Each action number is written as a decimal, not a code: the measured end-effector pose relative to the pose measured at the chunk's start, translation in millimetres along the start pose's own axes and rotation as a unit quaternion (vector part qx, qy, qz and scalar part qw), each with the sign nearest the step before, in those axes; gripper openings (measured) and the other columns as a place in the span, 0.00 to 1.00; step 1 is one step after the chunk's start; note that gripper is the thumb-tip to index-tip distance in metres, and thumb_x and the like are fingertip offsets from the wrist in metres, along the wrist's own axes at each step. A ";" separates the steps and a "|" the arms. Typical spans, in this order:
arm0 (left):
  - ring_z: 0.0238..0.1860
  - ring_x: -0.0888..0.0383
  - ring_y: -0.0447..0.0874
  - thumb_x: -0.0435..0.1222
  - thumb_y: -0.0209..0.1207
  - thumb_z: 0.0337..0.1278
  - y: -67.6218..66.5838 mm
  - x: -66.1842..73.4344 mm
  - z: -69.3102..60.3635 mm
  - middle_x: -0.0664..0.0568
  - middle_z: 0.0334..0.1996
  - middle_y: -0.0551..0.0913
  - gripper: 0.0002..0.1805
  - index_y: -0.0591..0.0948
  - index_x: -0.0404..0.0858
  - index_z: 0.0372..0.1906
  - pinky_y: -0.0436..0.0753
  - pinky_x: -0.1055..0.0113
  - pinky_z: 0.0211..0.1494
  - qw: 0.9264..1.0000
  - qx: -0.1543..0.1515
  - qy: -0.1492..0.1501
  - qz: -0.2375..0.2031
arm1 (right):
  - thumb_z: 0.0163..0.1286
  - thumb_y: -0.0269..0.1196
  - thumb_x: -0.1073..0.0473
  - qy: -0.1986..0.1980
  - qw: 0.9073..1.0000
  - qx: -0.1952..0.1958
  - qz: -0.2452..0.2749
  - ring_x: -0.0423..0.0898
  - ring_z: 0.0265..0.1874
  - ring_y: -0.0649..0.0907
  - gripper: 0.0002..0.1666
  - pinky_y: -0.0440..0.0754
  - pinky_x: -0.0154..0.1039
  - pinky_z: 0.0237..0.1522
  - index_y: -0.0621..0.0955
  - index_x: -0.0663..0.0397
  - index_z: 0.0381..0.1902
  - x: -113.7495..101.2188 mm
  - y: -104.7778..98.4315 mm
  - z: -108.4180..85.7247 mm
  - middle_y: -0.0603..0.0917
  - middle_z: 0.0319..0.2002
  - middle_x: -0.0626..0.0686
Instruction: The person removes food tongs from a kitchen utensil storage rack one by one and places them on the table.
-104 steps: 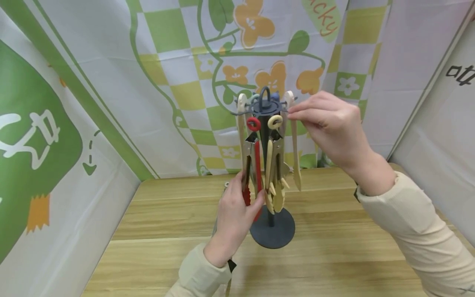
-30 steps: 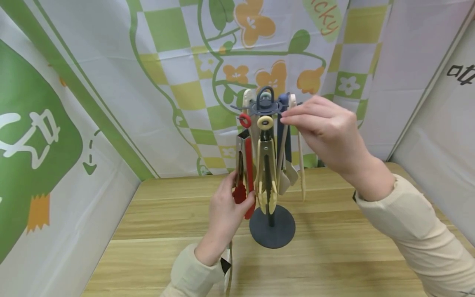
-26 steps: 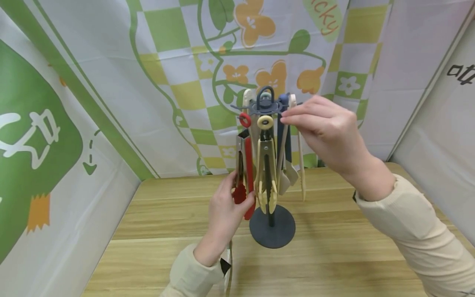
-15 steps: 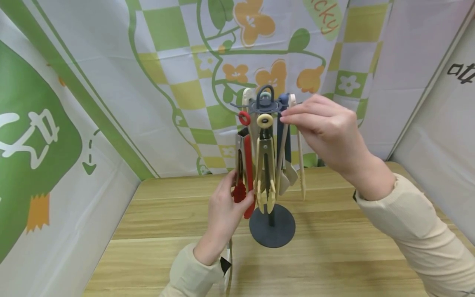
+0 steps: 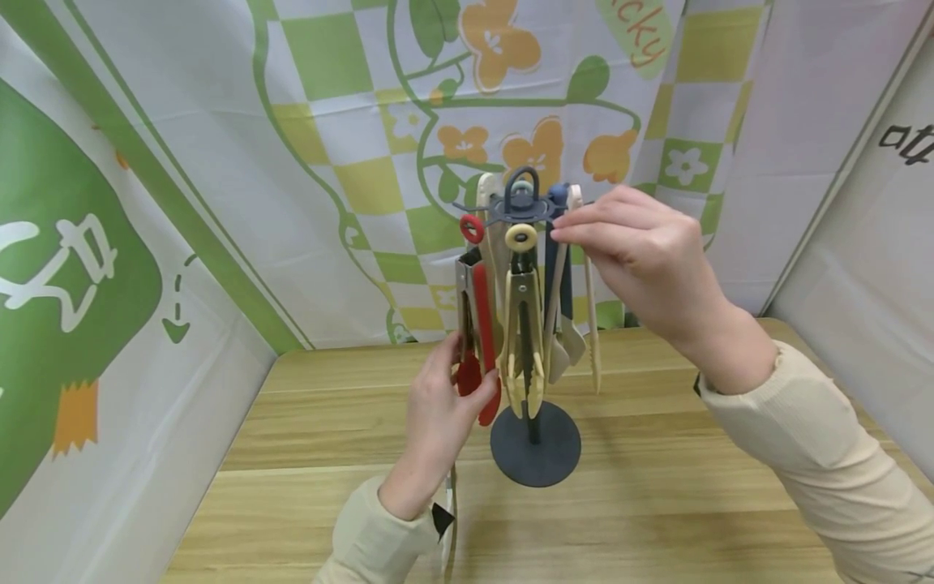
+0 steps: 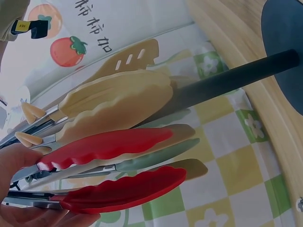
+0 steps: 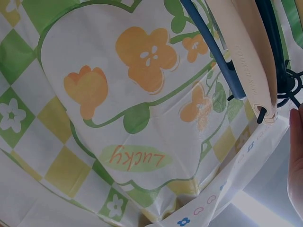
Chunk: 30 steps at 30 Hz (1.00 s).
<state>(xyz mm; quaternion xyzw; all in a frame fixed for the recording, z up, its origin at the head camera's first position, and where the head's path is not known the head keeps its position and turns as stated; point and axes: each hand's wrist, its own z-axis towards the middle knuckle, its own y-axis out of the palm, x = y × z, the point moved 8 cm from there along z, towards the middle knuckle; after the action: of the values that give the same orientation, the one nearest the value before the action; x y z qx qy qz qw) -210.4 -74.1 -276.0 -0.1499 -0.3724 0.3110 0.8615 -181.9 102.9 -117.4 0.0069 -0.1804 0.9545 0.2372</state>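
My left hand (image 5: 440,403) grips the red tongs (image 5: 485,316) low down, thumb on one side and fingers on the other. Their red ring (image 5: 471,229) is beside the left of the dark rack's top (image 5: 520,212); whether it touches a hook I cannot tell. In the left wrist view the red tongs' tips (image 6: 128,189) point away from the hand (image 6: 16,165). My right hand (image 5: 642,251) pinches the rack's rim at the right with thumb and fingertips; in the right wrist view only its edge (image 7: 296,161) shows. Cream tongs (image 5: 522,324) hang at the front.
Other utensils hang around the rack, among them a white-handled one (image 5: 485,195) and a blue-handled one (image 5: 559,199). The round dark base (image 5: 536,454) stands on the wooden table (image 5: 328,438). A thin light object (image 5: 449,519) lies beside the left sleeve. Printed cloth hangs behind.
Over the last second the red tongs and their ring have shifted slightly left, with my left hand still gripping them. Earlier the rack turned, bringing the cream tongs leftward. The right hand now stays still.
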 end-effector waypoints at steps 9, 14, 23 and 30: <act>0.39 0.54 0.81 0.31 0.67 0.41 -3.7 -5.0 -1.2 0.45 0.39 0.81 0.25 0.74 0.31 0.50 0.84 0.67 0.34 0.999 0.010 -0.011 -0.034 | 0.52 0.59 0.81 -0.001 1.000 0.010 -0.001 0.52 0.28 0.82 0.12 0.81 0.47 0.37 0.85 0.64 0.25 0.4 0.0 0.1 0.85 0.28 0.57; 0.39 0.54 0.81 0.30 0.66 0.42 -6.9 -9.9 -1.2 0.46 0.38 0.80 0.24 0.74 0.32 0.49 0.84 0.68 0.33 0.998 0.010 -0.022 -0.055 | 0.52 0.59 0.81 0.000 1.000 0.011 0.001 0.52 0.28 0.82 0.12 0.81 0.47 0.38 0.85 0.64 0.25 0.5 0.2 0.2 0.85 0.28 0.57; 0.37 0.54 0.82 0.31 0.67 0.42 -11.2 -24.3 -2.1 0.47 0.37 0.81 0.24 0.74 0.33 0.49 0.84 0.68 0.32 0.998 0.002 -0.047 -0.037 | 0.51 0.59 0.81 0.003 1.000 0.012 -0.001 0.52 0.28 0.82 0.12 0.81 0.46 0.38 0.85 0.64 0.25 0.5 0.2 0.2 0.85 0.28 0.57; 0.37 0.55 0.81 0.33 0.66 0.43 -12.7 -36.9 -4.4 0.47 0.38 0.82 0.26 0.74 0.34 0.51 0.83 0.67 0.31 0.998 -0.011 -0.065 -0.011 | 0.51 0.59 0.81 0.002 1.000 0.014 0.002 0.53 0.28 0.82 0.12 0.81 0.46 0.38 0.85 0.64 0.25 0.2 0.0 0.3 0.85 0.28 0.57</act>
<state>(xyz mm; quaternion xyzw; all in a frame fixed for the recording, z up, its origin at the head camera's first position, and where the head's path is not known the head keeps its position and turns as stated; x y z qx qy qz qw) -221.4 -107.8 -293.0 -0.1347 -0.4326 0.3068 0.8370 -182.0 102.9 -117.0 0.0078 -0.1666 0.9574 0.2358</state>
